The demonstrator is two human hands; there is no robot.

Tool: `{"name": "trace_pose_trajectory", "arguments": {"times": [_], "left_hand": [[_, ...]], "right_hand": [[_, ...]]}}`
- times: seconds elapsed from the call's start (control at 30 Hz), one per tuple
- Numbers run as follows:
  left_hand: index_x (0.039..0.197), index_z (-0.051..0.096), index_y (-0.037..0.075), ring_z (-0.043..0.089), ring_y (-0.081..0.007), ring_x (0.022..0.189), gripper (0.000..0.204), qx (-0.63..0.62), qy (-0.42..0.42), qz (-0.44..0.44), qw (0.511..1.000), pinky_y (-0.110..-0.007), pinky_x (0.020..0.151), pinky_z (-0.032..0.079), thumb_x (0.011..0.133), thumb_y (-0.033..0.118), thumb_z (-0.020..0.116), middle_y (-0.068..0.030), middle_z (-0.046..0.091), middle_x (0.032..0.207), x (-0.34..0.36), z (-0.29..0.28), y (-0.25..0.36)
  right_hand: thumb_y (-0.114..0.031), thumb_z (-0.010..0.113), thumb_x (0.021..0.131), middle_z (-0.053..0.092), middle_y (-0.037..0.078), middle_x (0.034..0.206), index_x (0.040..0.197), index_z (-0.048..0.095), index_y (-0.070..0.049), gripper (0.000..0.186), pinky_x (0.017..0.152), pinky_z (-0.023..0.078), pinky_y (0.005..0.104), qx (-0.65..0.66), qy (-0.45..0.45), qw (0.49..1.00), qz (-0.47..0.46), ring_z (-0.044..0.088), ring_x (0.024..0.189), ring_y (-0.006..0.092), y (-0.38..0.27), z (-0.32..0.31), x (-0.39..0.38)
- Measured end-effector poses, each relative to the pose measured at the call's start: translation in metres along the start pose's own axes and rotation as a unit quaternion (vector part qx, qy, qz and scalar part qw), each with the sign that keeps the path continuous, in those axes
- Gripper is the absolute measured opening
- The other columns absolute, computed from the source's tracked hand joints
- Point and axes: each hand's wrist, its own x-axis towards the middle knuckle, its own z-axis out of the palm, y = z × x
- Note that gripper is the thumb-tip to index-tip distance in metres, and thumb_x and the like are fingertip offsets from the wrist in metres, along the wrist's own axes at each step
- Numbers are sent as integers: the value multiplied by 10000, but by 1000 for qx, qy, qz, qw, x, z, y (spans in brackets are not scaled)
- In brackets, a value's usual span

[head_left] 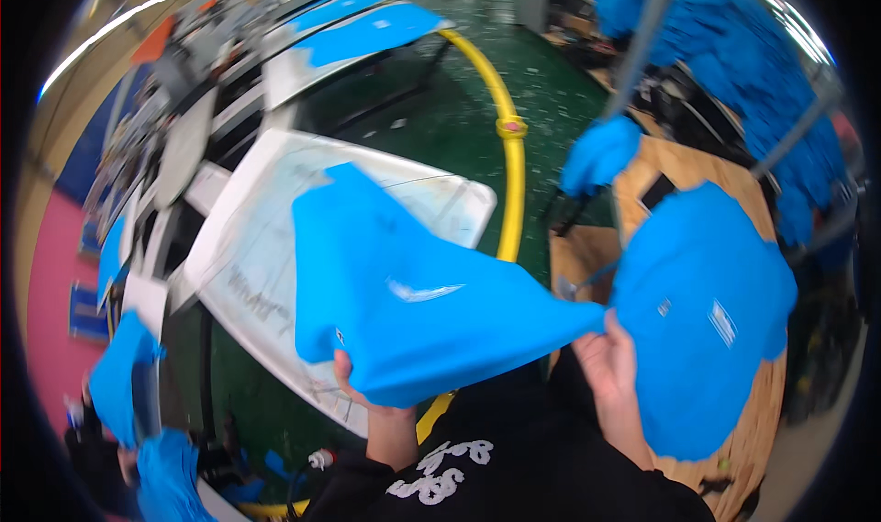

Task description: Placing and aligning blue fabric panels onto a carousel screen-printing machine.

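Observation:
A bright blue piece of fabric (413,293) with a pale printed mark hangs stretched between my hands, above a white board. My left hand (367,389) grips its near left edge, thumb on top and the other fingers mostly hidden under the cloth. At the fabric's drawn-out right corner, my right hand (610,361) pinches it between thumb and fingers. Beneath the fabric, the white board (243,178) shows dark lines and smudges. Just right of my right hand lies a pile of similar blue fabric (707,338), with a white printed patch on top.
The pile rests on a wooden table (766,412). A yellow hose or cable cover (500,100) curves over the green floor (541,82). More boards stretch away at the far left, some carrying blue fabric (376,34). Another person's dark sleeve (92,458) shows at lower left, and blue cloth heaps (734,54) fill the far right.

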Motion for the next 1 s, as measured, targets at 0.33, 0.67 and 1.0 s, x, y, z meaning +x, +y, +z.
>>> {"name": "trace_pose_trajectory", "arguments": {"times": [0.33,0.67,1.0], "left_hand": [[1292,394,15,474,-283,1130,621,163,-50,-170,971,-442,1002,334,893,491,399,-139,478,1282,19,22,-65],[1222,430,-33,575,-279,982,697,235,22,-423,875,-378,834,478,691,299,736,-200,530,1183,-3,115,-132],[1353,257,-37,455,-346,1187,594,-38,-157,-576,801,-476,978,385,923,320,459,-220,423,1312,30,184,-234]], "right_hand": [[-426,338,963,205,-43,476,713,360,-122,394,394,185,236,329,-217,904,166,144,380,77,-52,-95,-87],[-855,147,696,578,118,835,1164,481,32,1057,442,386,234,37,-300,876,375,496,560,160,-21,-77,-97],[-725,406,773,458,131,1273,1350,328,-74,873,679,476,343,152,-262,931,201,514,1008,228,-42,-84,-108]]}}
